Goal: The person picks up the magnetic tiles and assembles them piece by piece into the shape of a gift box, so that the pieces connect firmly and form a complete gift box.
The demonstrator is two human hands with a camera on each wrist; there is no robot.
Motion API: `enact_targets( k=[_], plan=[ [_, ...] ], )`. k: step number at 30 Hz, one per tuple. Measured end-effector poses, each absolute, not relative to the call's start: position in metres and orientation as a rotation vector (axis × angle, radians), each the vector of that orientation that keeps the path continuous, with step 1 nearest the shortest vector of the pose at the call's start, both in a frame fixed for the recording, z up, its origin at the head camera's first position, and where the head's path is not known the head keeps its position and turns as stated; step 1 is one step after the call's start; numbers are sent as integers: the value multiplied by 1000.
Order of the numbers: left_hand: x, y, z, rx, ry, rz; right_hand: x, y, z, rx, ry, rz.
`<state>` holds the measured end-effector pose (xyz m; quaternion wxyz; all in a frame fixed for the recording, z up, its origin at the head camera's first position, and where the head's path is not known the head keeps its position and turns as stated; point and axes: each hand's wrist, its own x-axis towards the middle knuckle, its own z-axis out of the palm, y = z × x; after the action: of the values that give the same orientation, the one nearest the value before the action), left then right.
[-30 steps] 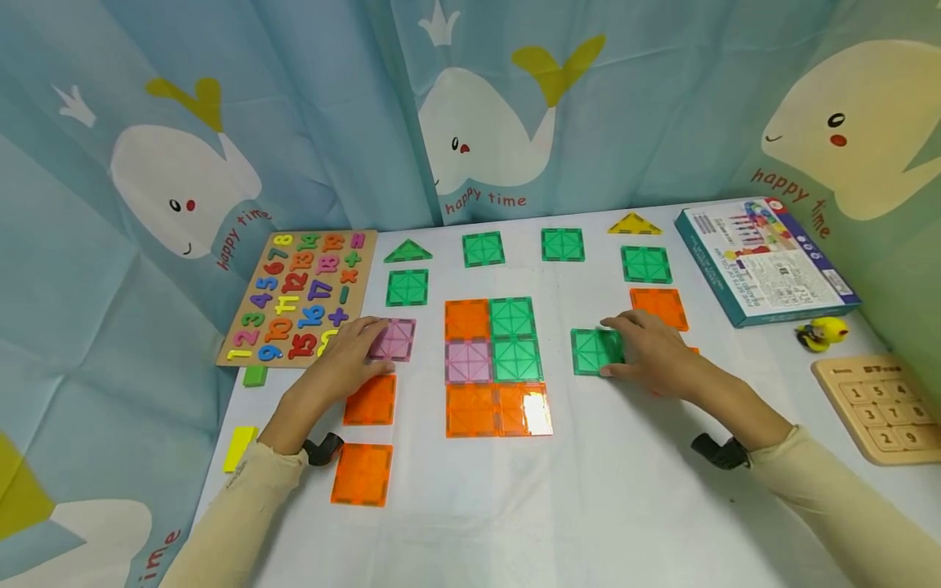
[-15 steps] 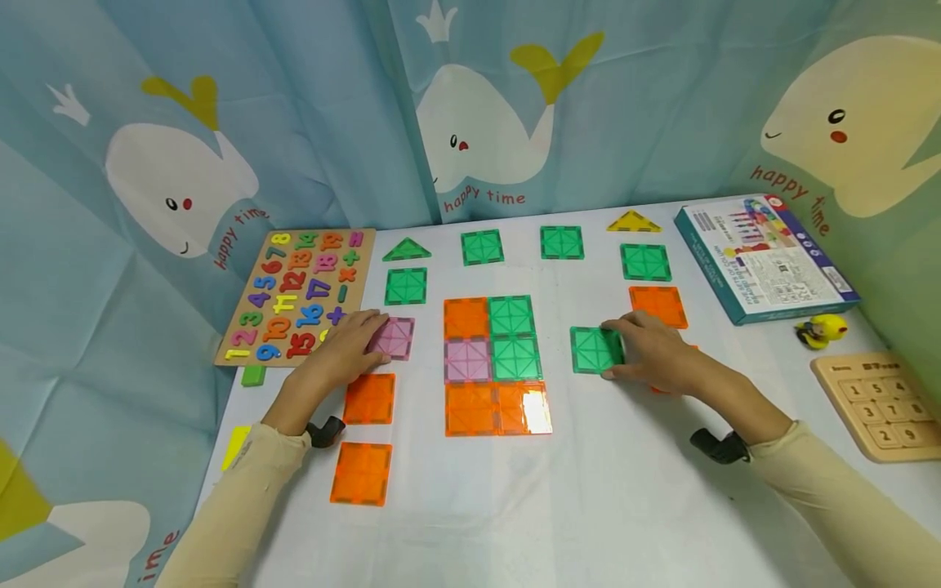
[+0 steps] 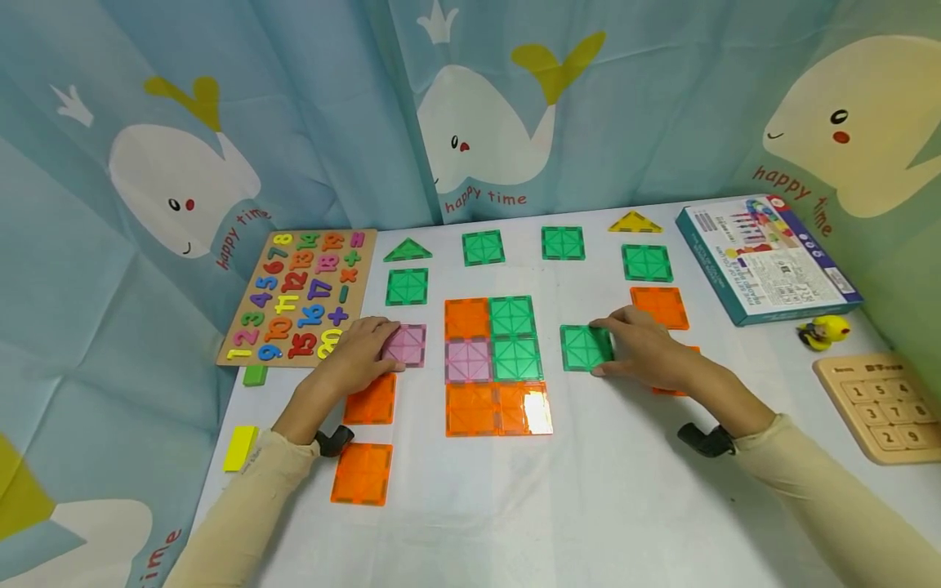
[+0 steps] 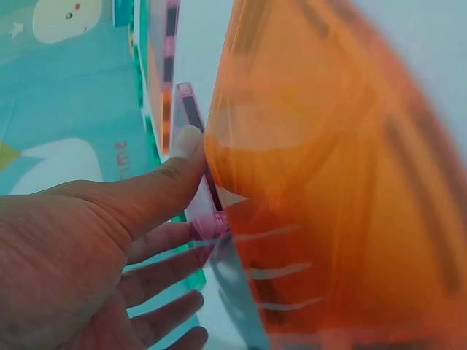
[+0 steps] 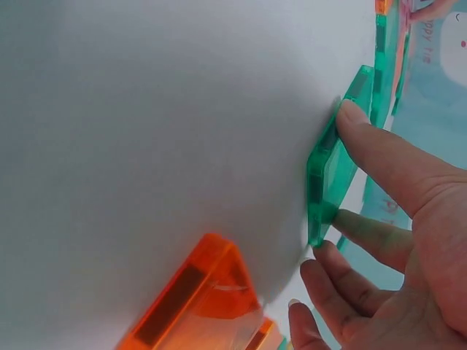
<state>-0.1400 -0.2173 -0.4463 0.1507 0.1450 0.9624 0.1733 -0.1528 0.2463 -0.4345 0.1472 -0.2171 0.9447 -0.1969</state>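
My left hand (image 3: 358, 356) pinches a pink square magnetic tile (image 3: 407, 346) by its outer edges, thumb at the near side. In the left wrist view the pink tile (image 4: 212, 223) shows partly behind a large orange tile (image 4: 328, 219). A green square magnetic tile (image 3: 582, 349) is pinched between thumb and fingers of my right hand (image 3: 641, 349), low at the table. Between the hands lies a joined block of tiles: an orange tile (image 3: 466, 318), a pink tile (image 3: 468, 360), green tiles (image 3: 517, 359) and two more orange tiles (image 3: 472, 409) along its near edge.
Loose green tiles (image 3: 483, 247), triangles (image 3: 408, 250) and orange tiles (image 3: 362, 474) lie around the block. A number puzzle board (image 3: 297, 298) stands left. On the right are a box (image 3: 768, 260), a yellow toy figure (image 3: 823, 331) and a wooden number board (image 3: 878, 406). A curtain (image 3: 331, 122) hangs behind.
The left hand has slid the pink tile slightly right and nearer. The right hand has moved the green tile a little left, so both tiles are closer to the middle block.
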Motion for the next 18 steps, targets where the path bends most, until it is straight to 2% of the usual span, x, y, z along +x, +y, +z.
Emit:
enact_targets(
  k=[18],
  plan=[
    [-125,-195,-454,494,2773,576,-150,217,-439,-728,2710,-590]
  ],
)
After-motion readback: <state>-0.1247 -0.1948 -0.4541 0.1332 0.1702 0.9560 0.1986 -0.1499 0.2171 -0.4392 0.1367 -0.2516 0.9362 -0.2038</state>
